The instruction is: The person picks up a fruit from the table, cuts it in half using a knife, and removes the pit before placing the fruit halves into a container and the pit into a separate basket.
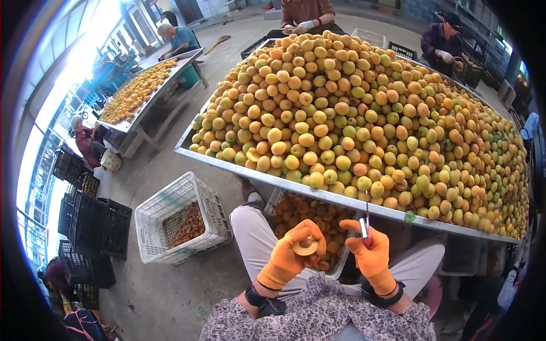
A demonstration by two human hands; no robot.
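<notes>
My left hand (288, 258), in an orange glove, is closed around a cut apricot (305, 246) whose hollowed face shows. In my right hand (372, 261), gloved the same way, is a small knife (364, 226) with a red part at its grip and its blade pointing up. The two hands are apart, above my lap, and the blade does not touch the fruit. Below and beyond them, between my knees, a light crate (275, 200) holds many apricot halves (301, 215). Just past it rises a large heap of whole apricots (341, 119) on a metal-edged table (256, 169).
To my left a white crate (149, 211) stands on the floor with brown pits (185, 224) inside. Stacked black crates (94, 221) are farther left. Another table (185, 71) carries spread apricots (136, 94). Several people work around, including one across the heap (307, 14).
</notes>
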